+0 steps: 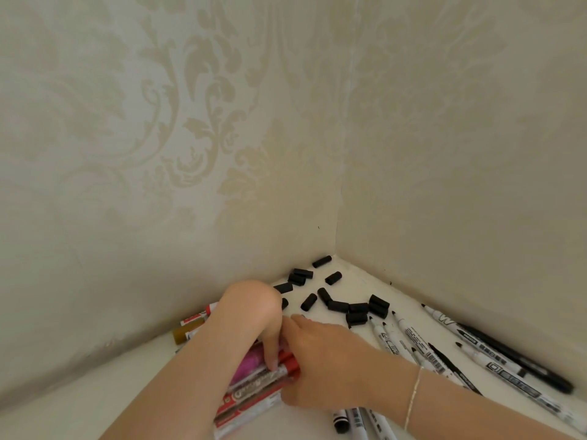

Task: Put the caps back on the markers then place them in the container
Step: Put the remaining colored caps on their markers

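Gathering the red markers (254,389) under both hands – my left hand (254,315) curls over them, my right hand (320,366) pinches one's end. No container in view. Next, I reckon: fetch a loose cap (308,302).

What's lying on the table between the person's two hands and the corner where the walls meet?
In the head view, loose black caps lie scattered on the white table between the hands and the corner. Nothing else shows there.

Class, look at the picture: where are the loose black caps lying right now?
In the head view the loose black caps lie scattered on the white surface near the wall corner, beyond both hands and left of the uncapped white markers.
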Available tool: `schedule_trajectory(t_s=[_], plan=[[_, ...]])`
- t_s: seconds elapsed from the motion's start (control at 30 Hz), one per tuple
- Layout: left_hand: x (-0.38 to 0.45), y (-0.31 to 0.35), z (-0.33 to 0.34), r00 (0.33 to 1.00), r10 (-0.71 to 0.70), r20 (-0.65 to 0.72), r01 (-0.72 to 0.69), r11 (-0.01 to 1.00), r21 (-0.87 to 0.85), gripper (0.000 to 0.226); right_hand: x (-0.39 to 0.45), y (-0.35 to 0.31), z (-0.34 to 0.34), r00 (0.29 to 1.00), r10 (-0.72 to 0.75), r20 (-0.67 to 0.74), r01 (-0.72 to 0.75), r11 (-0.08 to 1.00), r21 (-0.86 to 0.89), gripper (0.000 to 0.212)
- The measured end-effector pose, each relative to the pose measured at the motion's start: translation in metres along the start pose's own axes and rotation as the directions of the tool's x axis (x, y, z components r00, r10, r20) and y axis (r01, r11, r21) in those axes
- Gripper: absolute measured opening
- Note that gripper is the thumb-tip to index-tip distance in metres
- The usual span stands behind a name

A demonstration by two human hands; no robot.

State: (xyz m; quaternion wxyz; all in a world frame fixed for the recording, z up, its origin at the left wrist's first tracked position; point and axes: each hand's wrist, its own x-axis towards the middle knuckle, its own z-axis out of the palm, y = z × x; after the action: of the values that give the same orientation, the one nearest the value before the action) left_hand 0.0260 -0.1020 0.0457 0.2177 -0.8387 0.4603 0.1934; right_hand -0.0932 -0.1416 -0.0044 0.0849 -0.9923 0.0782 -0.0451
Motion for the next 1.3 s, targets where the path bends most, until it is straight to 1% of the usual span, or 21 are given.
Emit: schedule_trajectory(t_s=[0.07,0.1,0.17,0.23,0.3,0.37,0.4,0.5,0.57,0.63,0.7,0.93,1.0,1.1,1.23,1.3], plan=[[-0.002,0.000,0.000,1.000,-0.012,0.016,0.013,0.999,-0.035,0.059,-0.002,0.001,-0.005,0.992,-0.005,0.127,0.004,1.000,0.003,0.044],[-0.002,-0.001,0.000,1.000,-0.017,0.019,0.018,0.998,-0.058,0.060,-0.002,0.001,-0.007,0.986,-0.010,0.168,0.009,1.000,0.003,0.042],[0.000,-0.004,0.001,0.999,-0.016,0.030,0.020,0.991,-0.131,0.057,-0.002,0.004,-0.008,0.979,-0.001,0.204,0.000,1.000,0.006,0.039],[0.002,-0.005,0.003,0.998,-0.009,0.063,0.023,0.977,-0.212,0.053,-0.002,0.006,-0.009,0.978,0.023,0.207,-0.020,1.000,-0.018,0.038],[0.005,-0.006,0.005,0.995,-0.002,0.104,0.030,0.962,-0.272,0.052,0.000,0.009,-0.009,0.980,0.056,0.193,-0.041,0.996,-0.080,0.041],[0.006,-0.005,0.006,0.992,0.013,0.125,0.027,0.951,-0.309,0.043,0.001,0.014,-0.007,0.981,0.079,0.177,-0.053,0.988,-0.146,0.043],[0.007,-0.005,0.006,0.992,0.017,0.129,0.025,0.947,-0.319,0.042,0.002,0.016,-0.006,0.981,0.088,0.171,-0.057,0.983,-0.176,0.044],[0.009,-0.002,0.007,0.991,0.020,0.135,0.031,0.929,-0.369,0.045,0.004,0.025,-0.001,0.981,0.116,0.156,-0.078,0.970,-0.231,0.052],[0.011,0.001,0.008,0.987,0.027,0.160,0.044,0.904,-0.425,0.045,0.005,0.029,0.002,0.984,0.134,0.120,-0.101,0.963,-0.248,0.052],[0.013,0.002,0.008,0.984,0.037,0.171,0.042,0.899,-0.437,0.046,0.006,0.033,0.004,0.984,0.160,0.079,-0.137,0.961,-0.241,0.049],[0.015,0.000,0.008,0.982,0.038,0.184,0.052,0.888,-0.457,0.048,0.007,0.035,0.004,0.983,0.173,0.067,-0.155,0.964,-0.215,0.047],[0.016,-0.018,0.006,0.959,0.084,0.269,0.053,0.884,-0.465,0.069,0.003,0.032,-0.003,0.991,0.121,0.049,-0.115,0.987,-0.110,0.043],[0.017,-0.019,0.007,0.951,0.086,0.297,0.053,0.901,-0.431,0.067,0.004,0.029,-0.002,0.994,0.102,0.044,-0.097,0.990,-0.104,0.044],[0.017,-0.013,0.008,0.945,0.080,0.317,0.050,0.922,-0.384,0.061,0.005,0.024,0.002,0.997,0.081,0.019,-0.078,0.989,-0.122,0.036],[0.017,-0.014,0.008,0.959,0.070,0.275,0.061,0.896,-0.440,0.064,0.009,0.023,0.004,0.996,0.067,-0.053,-0.072,0.991,-0.109,0.031],[0.017,-0.020,0.006,0.964,0.062,0.258,0.068,0.882,-0.466,0.057,0.010,0.023,0.006,0.996,0.068,-0.061,-0.074,0.993,-0.094,0.030]])
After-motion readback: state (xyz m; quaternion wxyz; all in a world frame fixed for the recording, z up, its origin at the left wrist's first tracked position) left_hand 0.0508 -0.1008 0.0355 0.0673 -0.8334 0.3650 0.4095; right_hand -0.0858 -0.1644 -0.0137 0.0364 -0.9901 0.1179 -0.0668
